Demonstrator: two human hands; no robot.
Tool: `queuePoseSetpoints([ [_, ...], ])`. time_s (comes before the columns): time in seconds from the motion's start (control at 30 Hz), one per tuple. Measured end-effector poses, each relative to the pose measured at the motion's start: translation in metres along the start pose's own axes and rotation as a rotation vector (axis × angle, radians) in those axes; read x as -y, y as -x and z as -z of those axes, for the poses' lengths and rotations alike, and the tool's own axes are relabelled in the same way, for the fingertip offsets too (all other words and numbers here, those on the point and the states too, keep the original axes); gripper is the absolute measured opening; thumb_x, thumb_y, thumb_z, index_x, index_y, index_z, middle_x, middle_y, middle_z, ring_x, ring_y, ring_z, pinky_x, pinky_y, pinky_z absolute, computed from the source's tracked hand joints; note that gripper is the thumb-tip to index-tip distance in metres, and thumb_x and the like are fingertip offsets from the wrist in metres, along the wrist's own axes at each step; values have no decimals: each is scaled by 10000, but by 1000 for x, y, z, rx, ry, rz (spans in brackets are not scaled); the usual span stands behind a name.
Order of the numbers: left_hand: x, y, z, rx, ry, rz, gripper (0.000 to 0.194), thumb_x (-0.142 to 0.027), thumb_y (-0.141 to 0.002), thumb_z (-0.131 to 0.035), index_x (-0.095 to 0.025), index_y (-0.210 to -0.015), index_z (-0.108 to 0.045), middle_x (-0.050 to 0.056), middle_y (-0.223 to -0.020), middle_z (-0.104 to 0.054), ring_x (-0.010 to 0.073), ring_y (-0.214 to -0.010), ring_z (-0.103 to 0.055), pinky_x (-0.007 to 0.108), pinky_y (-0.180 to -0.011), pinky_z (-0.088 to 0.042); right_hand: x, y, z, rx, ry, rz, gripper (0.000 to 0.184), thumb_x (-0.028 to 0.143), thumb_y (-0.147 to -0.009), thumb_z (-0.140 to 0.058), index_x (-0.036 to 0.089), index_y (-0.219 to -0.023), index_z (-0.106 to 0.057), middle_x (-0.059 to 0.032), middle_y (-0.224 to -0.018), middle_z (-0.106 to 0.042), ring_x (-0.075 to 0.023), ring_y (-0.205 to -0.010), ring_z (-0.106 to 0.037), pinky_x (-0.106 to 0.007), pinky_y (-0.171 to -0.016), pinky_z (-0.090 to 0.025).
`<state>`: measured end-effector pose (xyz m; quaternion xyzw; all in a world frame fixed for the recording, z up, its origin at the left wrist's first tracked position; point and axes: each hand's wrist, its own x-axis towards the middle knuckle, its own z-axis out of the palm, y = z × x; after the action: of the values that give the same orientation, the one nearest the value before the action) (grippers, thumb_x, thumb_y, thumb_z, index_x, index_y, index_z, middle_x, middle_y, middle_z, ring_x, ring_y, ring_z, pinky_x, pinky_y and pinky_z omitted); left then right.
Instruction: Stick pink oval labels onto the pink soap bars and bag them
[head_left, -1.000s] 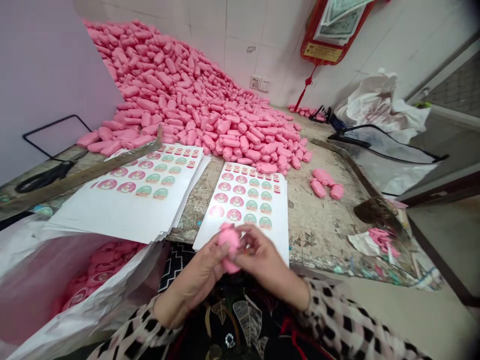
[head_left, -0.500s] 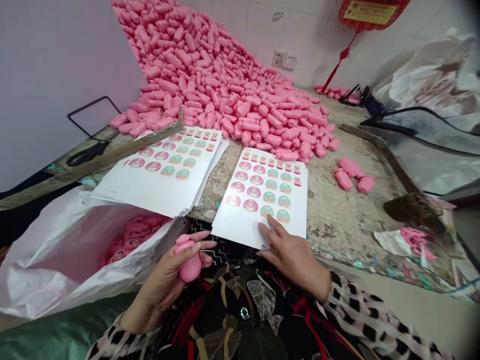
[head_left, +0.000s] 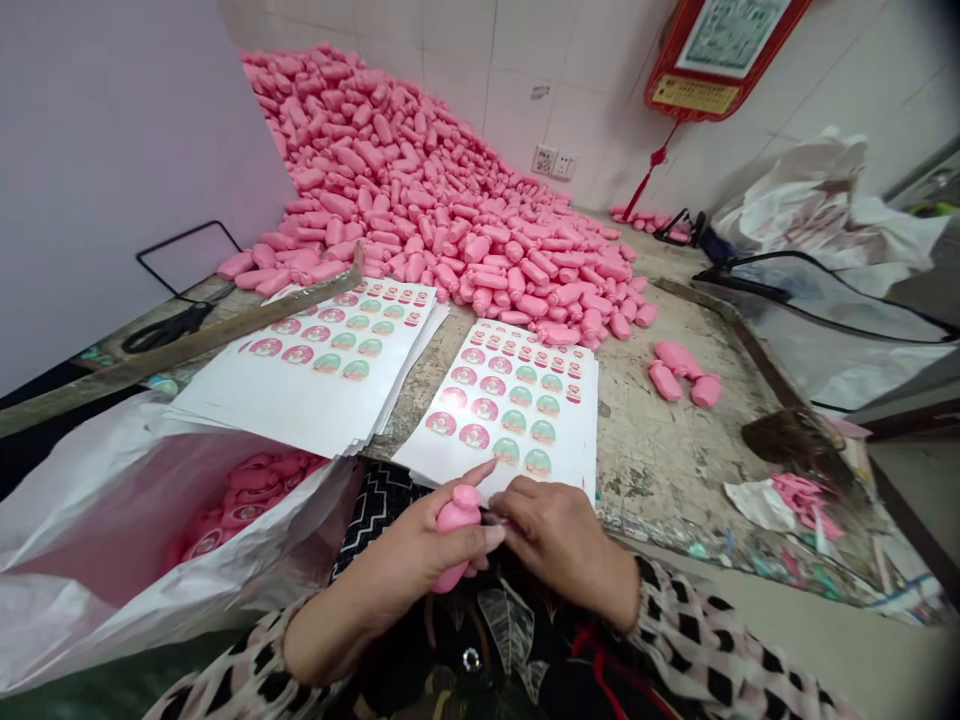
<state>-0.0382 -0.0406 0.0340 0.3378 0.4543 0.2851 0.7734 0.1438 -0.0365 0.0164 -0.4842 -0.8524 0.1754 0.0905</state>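
My left hand [head_left: 420,560] is wrapped round a small pink plastic bottle [head_left: 456,520], held upright just below the table's front edge. Beside it, my right hand [head_left: 559,535] has its fingers curled, fingertips pressed at the lower edge of a sticker sheet [head_left: 510,405] with rows of round pink and green labels. What the right fingers pinch, if anything, is too small to name. A second, thicker stack of sticker sheets [head_left: 315,370] lies to the left.
A huge heap of pink bottles [head_left: 450,210] fills the table's back. Three loose bottles [head_left: 679,370] lie at right. A white bag [head_left: 150,520] holding labelled bottles stands at lower left. Scissors [head_left: 161,325] and a long bar [head_left: 180,345] lie at left.
My left hand has brought the bottle up and right, toward the right hand. My right hand has slid from flat on the sheet down to its lower edge, fingers curled.
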Motion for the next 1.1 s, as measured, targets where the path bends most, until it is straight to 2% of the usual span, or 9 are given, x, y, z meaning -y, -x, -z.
queuePoseSetpoints([
  [0.1,0,-7,2,-115,-32,42,679,-317,-708,-697,-165,-1325,-459,-15,-638,-588,121,-574,-540,233,-568,-394,-21,6,3,-124,-313,-125,172,330,-828,-547,243,-935,-651,-19,-857,-665,-155,-762,-598,-255,-684,-424],
  [0.27,-13,-3,12,-189,-14,44,661,-306,-677,-725,-131,-1278,-512,-11,-651,-587,121,-590,-536,238,-598,-393,-67,23,0,-458,-462,-636,291,506,-778,-575,233,-876,-598,10,-622,-583,-151,-568,-529,-270,-554,-383],
  [0.47,-36,10,23,-158,-16,-10,704,-311,-674,-718,-151,-1316,-480,1,-625,-609,135,-602,-532,235,-585,-381,-54,16,-5,-387,-1236,-764,643,535,-702,-640,252,-1228,-402,41,-578,-589,-90,-386,-416,-203,-397,-265],
  [0.6,-45,25,27,-190,-25,-47,677,-312,-667,-709,-163,-1296,-507,2,-597,-601,124,-570,-511,230,-573,-388,-41,-2,-7,-369,-1506,-841,684,459,-625,-731,279,-1215,-435,120,-433,-435,-23,-273,-186,-162,-331,-83],
  [0.67,-49,34,33,-216,-47,-70,644,-291,-652,-716,-189,-1264,-543,-1,-612,-607,122,-590,-523,231,-608,-413,-39,-13,-10,-346,-1598,-864,597,391,-600,-765,267,-1119,-497,110,-447,-464,-32,-275,-281,-150,-317,-140],
  [0.73,-52,43,44,-245,-128,-86,618,-272,-633,-729,-219,-1230,-577,3,-653,-629,136,-627,-551,241,-637,-440,-36,-25,-14,-324,-1674,-865,537,314,-554,-796,235,-1014,-531,41,-604,-611,-88,-394,-504,-181,-361,-327],
  [0.83,-52,56,70,-285,-293,-112,592,-266,-619,-742,-246,-1195,-607,36,-766,-679,201,-738,-606,286,-672,-479,-26,-41,-23,-320,-1665,-791,473,270,-525,-804,211,-926,-560,-12,-747,-674,-168,-594,-633,-288,-548,-493],
  [0.97,-37,69,106,-266,-504,-159,550,-289,-632,-742,-290,-1169,-622,53,-1119,-653,293,-1052,-561,387,-899,-434,-8,-43,-35,-385,-1388,-701,381,375,-621,-747,238,-946,-603,-2,-708,-656,-175,-588,-601,-306,-554,-486],
  [1.1,-18,77,123,-198,-588,-120,547,-378,-675,-708,-355,-1207,-580,7,-1284,-556,302,-1179,-476,416,-1020,-318,2,-21,-38,-490,-1038,-625,338,443,-674,-686,273,-963,-654,-57,-875,-671,-236,-720,-606,-341,-582,-494],
])
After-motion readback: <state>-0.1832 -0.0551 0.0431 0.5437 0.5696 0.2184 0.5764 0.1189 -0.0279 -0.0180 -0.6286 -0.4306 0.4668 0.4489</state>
